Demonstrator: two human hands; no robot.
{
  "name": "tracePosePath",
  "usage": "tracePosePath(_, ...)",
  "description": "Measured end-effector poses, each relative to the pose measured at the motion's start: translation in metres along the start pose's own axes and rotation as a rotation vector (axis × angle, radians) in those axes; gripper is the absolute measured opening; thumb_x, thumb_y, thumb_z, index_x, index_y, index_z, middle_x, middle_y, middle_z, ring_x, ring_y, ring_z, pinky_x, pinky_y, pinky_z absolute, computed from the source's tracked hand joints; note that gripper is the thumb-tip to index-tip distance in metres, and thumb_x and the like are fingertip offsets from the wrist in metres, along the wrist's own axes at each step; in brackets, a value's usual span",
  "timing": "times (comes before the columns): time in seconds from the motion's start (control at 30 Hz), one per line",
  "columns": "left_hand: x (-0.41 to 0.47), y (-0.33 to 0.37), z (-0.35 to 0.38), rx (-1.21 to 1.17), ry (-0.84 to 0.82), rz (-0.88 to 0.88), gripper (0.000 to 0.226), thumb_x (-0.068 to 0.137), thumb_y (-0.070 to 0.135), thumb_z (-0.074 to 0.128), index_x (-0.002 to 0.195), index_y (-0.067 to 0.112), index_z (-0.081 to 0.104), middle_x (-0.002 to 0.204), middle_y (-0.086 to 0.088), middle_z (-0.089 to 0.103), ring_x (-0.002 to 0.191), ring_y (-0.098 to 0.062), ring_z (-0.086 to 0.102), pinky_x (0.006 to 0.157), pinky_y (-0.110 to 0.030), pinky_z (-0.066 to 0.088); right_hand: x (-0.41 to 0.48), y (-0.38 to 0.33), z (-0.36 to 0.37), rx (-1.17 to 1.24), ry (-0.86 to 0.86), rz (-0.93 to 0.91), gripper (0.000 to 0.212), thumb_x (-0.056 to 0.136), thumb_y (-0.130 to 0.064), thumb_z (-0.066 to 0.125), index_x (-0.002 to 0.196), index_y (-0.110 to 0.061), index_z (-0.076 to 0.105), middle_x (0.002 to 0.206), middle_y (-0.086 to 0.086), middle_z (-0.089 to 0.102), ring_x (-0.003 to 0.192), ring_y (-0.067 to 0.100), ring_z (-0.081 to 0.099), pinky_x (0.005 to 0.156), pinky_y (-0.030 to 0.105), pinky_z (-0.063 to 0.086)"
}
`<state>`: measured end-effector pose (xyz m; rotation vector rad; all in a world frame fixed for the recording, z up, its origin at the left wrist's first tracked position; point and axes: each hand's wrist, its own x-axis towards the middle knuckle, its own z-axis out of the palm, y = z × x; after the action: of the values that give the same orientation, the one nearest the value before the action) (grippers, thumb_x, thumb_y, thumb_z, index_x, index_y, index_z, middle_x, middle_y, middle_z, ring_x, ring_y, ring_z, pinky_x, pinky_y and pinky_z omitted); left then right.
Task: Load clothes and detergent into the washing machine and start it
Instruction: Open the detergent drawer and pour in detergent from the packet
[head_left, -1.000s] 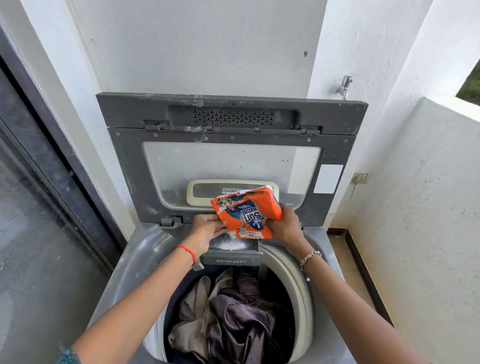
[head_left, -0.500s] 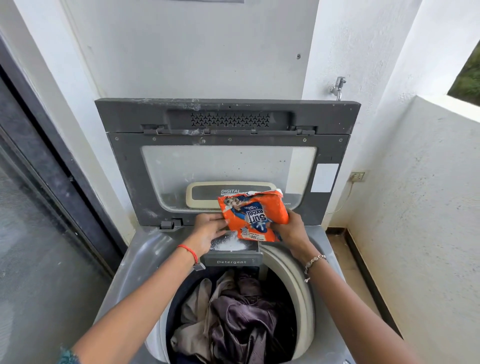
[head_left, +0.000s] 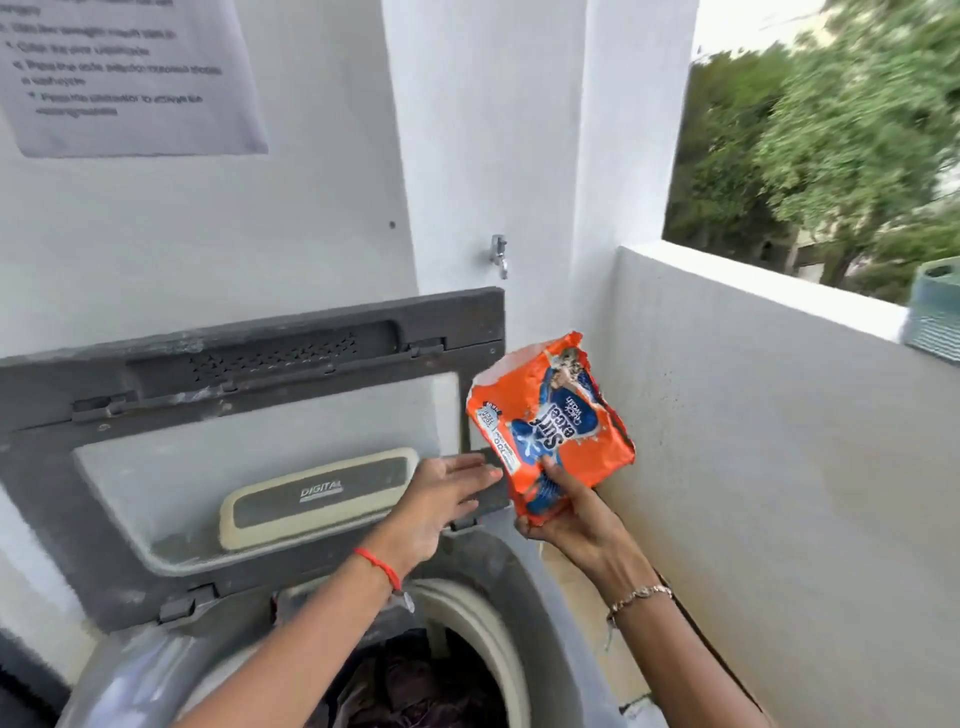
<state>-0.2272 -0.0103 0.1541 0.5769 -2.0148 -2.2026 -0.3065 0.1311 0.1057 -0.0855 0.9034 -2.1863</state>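
Note:
The grey top-loading washing machine (head_left: 524, 582) stands with its lid (head_left: 218, 415) raised against the wall. Dark purple clothes (head_left: 415, 686) lie in the drum at the bottom of the view. My right hand (head_left: 566, 519) grips the lower end of an orange and blue detergent packet (head_left: 550, 421), held upright with its torn top up, to the right of the lid. My left hand (head_left: 441, 499) is flat, fingers stretched toward the packet, holding nothing. My left arm hides the detergent drawer.
A low white balcony wall (head_left: 753, 415) runs along the right, with a teal basket (head_left: 935, 312) on its ledge. A tap (head_left: 500, 254) sticks out of the wall above the lid. A printed notice (head_left: 130, 73) hangs at upper left.
The view has swung up and right. My right hand lifted the packet away from the detergent drawer and turned it upright, to the right of the lid. My left hand let go of the packet.

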Motion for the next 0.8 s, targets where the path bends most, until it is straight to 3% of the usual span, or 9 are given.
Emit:
tracePosePath(0.1, 0.015, 0.011, 0.067, 0.035, -0.137, 0.027, 0.027, 0.081, 0.009, 0.067, 0.107, 0.011, 0.062, 0.098, -0.004, 0.067, 0.091, -0.013, 0.062, 0.078, -0.031, 0.046, -0.014, -0.040, -0.014, 0.106, -0.009, -0.117, 0.077, 0.026, -0.024, 0.095, 0.093, -0.010, 0.059, 0.077, 0.008, 0.070, 0.061, 0.019, 0.065, 0.056, 0.033, 0.052)
tracePosePath(0.23, 0.037, 0.026, 0.157, 0.032, -0.200, 0.087, 0.018, 0.086, 0.002, 0.060, 0.101, 0.010, 0.061, 0.084, 0.000, 0.067, 0.062, -0.002, 0.066, 0.052, -0.020, 0.051, -0.038, -0.103, -0.043, 0.104, 0.032, -0.259, 0.063, 0.030, -0.032, 0.094, 0.086, -0.013, 0.071, 0.085, 0.009, 0.071, 0.072, 0.022, 0.067, 0.066, 0.039, 0.053)
tracePosePath(0.27, 0.043, 0.030, 0.179, 0.031, -0.202, 0.090, 0.016, 0.086, 0.002, 0.059, 0.100, 0.011, 0.061, 0.083, 0.000, 0.067, 0.063, -0.004, 0.066, 0.052, -0.021, 0.050, -0.046, -0.120, -0.051, 0.072, 0.069, -0.273, 0.059, 0.036, -0.033, 0.092, 0.087, -0.012, 0.071, 0.090, 0.011, 0.071, 0.077, 0.024, 0.068, 0.069, 0.042, 0.053)
tracePosePath(0.37, 0.065, 0.043, 0.241, 0.064, -0.216, 0.104, 0.018, 0.086, 0.008, 0.061, 0.105, 0.009, 0.063, 0.100, -0.008, 0.070, 0.089, -0.022, 0.066, 0.074, -0.036, 0.048, -0.072, -0.178, -0.083, -0.045, 0.206, -0.302, 0.037, 0.072, -0.028, 0.069, 0.103, -0.010, 0.059, 0.106, 0.016, 0.063, 0.097, 0.031, 0.060, 0.081, 0.050, 0.049)
tracePosePath(0.43, 0.080, 0.054, 0.283, 0.073, -0.238, 0.104, 0.025, 0.087, 0.009, 0.061, 0.111, 0.006, 0.060, 0.110, -0.014, 0.067, 0.098, -0.031, 0.064, 0.078, -0.042, 0.049, -0.088, -0.219, -0.107, -0.130, 0.273, -0.323, 0.031, 0.076, -0.027, 0.063, 0.103, -0.011, 0.058, 0.105, 0.017, 0.061, 0.100, 0.032, 0.058, 0.080, 0.049, 0.051)
tracePosePath(0.63, 0.124, 0.101, 0.404, 0.020, -0.364, 0.199, 0.024, 0.088, 0.001, 0.057, 0.111, 0.000, 0.055, 0.109, -0.016, 0.062, 0.095, -0.027, 0.058, 0.061, -0.030, 0.049, -0.125, -0.347, -0.171, -0.289, 0.557, -0.644, 0.015, 0.088, -0.006, 0.057, 0.103, -0.005, 0.055, 0.088, 0.012, 0.058, 0.074, 0.026, 0.058, 0.056, 0.029, 0.058)
tracePosePath(0.73, 0.136, 0.131, 0.453, -0.031, -0.446, 0.247, 0.015, 0.089, -0.005, 0.052, 0.103, 0.001, 0.054, 0.098, -0.013, 0.063, 0.073, -0.021, 0.063, 0.048, -0.024, 0.054, -0.140, -0.404, -0.186, -0.393, 0.728, -0.852, 0.033, 0.083, 0.004, 0.060, 0.113, 0.000, 0.049, 0.078, 0.011, 0.060, 0.054, 0.014, 0.060, 0.047, 0.022, 0.054)
tracePosePath(0.8, 0.141, 0.148, 0.481, -0.068, -0.519, 0.258, 0.011, 0.091, -0.007, 0.048, 0.093, 0.002, 0.053, 0.098, -0.015, 0.061, 0.059, -0.016, 0.066, 0.044, -0.020, 0.053, -0.144, -0.434, -0.195, -0.555, 0.840, -0.951, 0.034, 0.080, 0.004, 0.064, 0.111, -0.001, 0.051, 0.077, 0.010, 0.062, 0.052, 0.010, 0.059, 0.046, 0.020, 0.051)
